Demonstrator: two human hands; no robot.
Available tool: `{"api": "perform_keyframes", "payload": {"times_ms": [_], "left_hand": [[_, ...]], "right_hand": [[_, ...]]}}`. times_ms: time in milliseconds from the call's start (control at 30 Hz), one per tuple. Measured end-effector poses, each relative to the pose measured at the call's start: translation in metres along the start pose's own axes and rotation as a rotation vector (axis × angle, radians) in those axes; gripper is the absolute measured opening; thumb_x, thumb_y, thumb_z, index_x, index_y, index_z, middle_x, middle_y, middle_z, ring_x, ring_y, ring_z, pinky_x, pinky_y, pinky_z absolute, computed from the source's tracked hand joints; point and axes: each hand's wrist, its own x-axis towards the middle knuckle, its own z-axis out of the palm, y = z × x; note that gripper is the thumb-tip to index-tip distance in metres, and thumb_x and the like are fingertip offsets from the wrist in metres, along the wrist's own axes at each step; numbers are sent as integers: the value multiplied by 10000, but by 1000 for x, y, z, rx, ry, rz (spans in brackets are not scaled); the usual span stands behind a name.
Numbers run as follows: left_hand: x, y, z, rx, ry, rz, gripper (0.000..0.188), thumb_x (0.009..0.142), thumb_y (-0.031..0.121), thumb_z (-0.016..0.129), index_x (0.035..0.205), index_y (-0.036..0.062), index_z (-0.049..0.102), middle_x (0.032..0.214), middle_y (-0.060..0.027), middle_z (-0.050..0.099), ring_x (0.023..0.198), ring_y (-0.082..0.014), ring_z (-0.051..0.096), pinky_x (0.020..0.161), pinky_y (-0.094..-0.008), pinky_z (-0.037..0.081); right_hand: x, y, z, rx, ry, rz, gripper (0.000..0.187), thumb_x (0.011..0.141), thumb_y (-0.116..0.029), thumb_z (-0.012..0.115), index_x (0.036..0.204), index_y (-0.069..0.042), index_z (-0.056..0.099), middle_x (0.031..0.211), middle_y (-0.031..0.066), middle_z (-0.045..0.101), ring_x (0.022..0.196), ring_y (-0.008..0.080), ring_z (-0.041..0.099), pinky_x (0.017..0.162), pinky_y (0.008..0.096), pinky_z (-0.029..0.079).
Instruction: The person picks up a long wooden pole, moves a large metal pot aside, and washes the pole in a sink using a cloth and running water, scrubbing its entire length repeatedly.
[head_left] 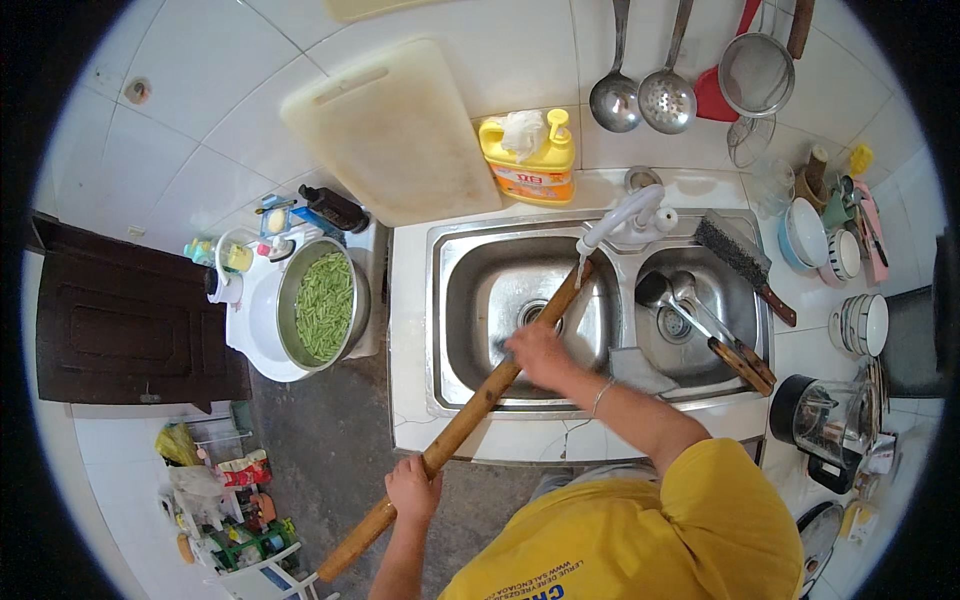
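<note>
A long wooden rolling pin point(455, 434) slants from the left basin point(465, 290) of the steel sink out over the counter's front edge. My left hand point(412, 487) is closed round its lower part, outside the sink. Farther up, over the basin's front part, my right hand point(541, 356) wraps the pin; it is slightly blurred. A small dark grey thing shows at its fingertips, too blurred to name. The pin's far end lies under the white faucet point(620, 220), where a thin stream of water seems to fall on it.
In the right basin lie a ladle point(655, 290) and another wooden-handled utensil, with a wire brush point(735, 250) across its rim. A grey cloth point(640, 370) hangs on the divider. Left stands a pot of cut green beans point(325, 305); right, a blender jug point(835, 420) and bowls point(860, 325).
</note>
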Motion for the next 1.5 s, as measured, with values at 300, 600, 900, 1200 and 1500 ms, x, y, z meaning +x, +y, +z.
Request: {"api": "perform_keyframes", "payload": {"times_ms": [300,600,900,1200,1500], "left_hand": [[5,-7,-30,-284,-434,-107,620,660,266,730,1212,138,478,892,-143,591,866,-385,585,751,-427,478],[-10,1,-9,34,-62,-12,575,662,264,729,1177,141,506,828,-110,574,744,-307,598,643,-432,469],[39,-13,-6,-199,-160,3,580,661,362,739,1150,116,548,885,-134,601,834,-320,599,735,-424,472],[74,-18,12,-190,-144,-15,509,710,362,694,1108,77,556,930,-130,592,881,-309,586,759,-444,450],[108,39,22,-364,-56,217,498,710,312,702,1112,70,533,1025,-137,564,973,-315,541,789,-451,437]], "right_hand": [[8,95,14,-170,185,336,249,715,-55,550,948,-89,631,1031,132,568,964,307,526,835,423,431],[20,9,22,-128,-49,121,201,749,-90,554,927,-111,647,911,129,617,917,288,574,874,439,405],[29,94,-56,136,194,656,293,827,-170,550,1095,-55,572,1015,208,608,948,376,575,801,436,467],[-3,105,-115,128,66,511,230,784,-99,545,995,-38,614,999,160,629,921,332,596,814,375,478],[36,115,-179,-328,307,449,206,832,-168,511,996,-70,591,942,173,617,886,350,581,778,432,473]]}}
